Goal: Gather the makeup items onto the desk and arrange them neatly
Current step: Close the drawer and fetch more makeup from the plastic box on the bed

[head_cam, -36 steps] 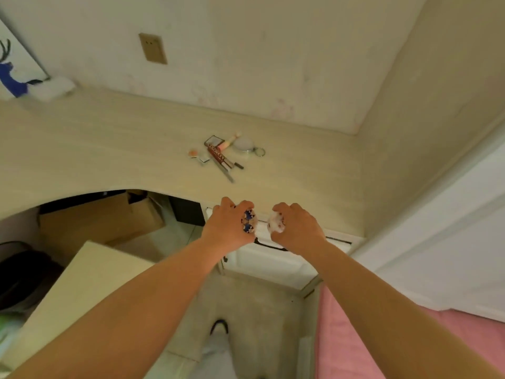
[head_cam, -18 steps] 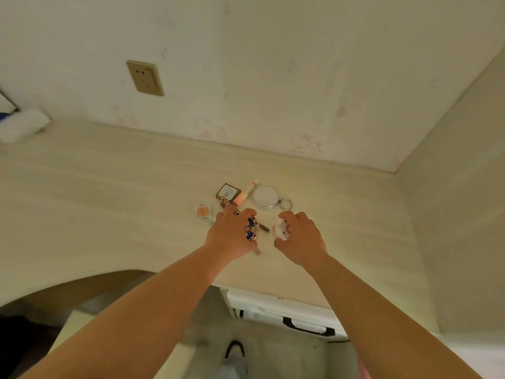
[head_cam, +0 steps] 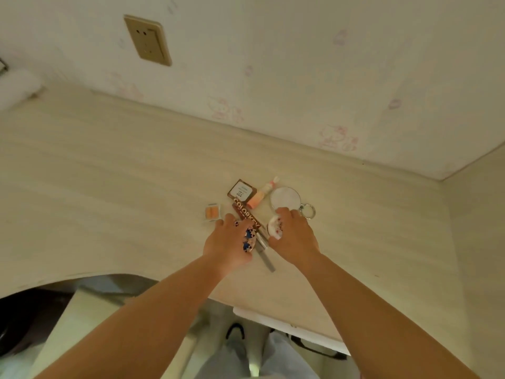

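My left hand (head_cam: 228,243) grips a small case with a blue pattern (head_cam: 249,239) just above the pale wooden desk (head_cam: 109,187). My right hand (head_cam: 293,236) holds a round white compact with pink marks (head_cam: 274,227). Both hands hover over a cluster of makeup: a brown COLORKEY box (head_cam: 246,213), a small brown square box (head_cam: 241,190), a peach tube (head_cam: 261,196), a round white mirror with a key ring (head_cam: 285,198), a small orange palette (head_cam: 213,212) and a grey pencil (head_cam: 266,258).
A wall socket (head_cam: 147,39) sits on the wallpapered wall behind the desk. A white cloth (head_cam: 19,87) lies at the far left. The desk's front edge curves over a dark opening (head_cam: 32,310). A white drawer front with a black handle (head_cam: 289,329) is below.
Both hands moved forward from the desk's front edge until they are over the makeup cluster, carrying the patterned case and the compact. The view came closer to the desk.
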Tool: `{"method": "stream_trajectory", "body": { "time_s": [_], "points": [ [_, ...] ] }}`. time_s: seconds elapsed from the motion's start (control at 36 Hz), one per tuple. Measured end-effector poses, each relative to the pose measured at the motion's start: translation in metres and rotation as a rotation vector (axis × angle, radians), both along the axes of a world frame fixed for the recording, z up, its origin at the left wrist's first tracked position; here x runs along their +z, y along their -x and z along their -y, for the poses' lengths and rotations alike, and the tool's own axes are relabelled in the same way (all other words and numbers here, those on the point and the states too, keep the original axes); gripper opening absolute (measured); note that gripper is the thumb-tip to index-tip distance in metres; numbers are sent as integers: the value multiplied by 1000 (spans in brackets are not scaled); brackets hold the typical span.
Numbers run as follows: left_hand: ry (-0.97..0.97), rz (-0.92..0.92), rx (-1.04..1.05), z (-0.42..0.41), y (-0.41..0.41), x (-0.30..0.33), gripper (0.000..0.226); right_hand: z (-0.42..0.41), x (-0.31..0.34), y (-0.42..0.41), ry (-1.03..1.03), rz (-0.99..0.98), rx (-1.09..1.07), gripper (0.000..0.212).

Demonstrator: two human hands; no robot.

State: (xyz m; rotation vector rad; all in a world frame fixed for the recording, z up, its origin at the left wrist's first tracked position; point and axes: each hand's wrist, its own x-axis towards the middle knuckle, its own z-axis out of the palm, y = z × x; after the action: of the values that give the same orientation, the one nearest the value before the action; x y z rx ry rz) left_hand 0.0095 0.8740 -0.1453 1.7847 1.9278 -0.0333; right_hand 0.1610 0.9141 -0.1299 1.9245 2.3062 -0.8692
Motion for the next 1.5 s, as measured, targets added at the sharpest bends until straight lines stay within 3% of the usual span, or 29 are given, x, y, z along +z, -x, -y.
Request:
{"method": "stream_trajectory", "body": {
  "time_s": [0.42, 1.08, 1.25, 1.5],
  "points": [
    [-47, -54, 53, 0, 11, -13, 74, -30, -22, 21, -179, 163, 184, 59],
    [-116, -50, -207, 23, 16, -21, 79, -24, -31, 13, -177, 195, 309, 62],
    [-96, -8, -103, 30, 15, -23, 78, -16, -33, 9, -183, 185, 296, 63],
    [-86, -136, -60, 23, 7, -18, 77, -13, -29, 7, -162, 193, 284, 61]
  ]
}}
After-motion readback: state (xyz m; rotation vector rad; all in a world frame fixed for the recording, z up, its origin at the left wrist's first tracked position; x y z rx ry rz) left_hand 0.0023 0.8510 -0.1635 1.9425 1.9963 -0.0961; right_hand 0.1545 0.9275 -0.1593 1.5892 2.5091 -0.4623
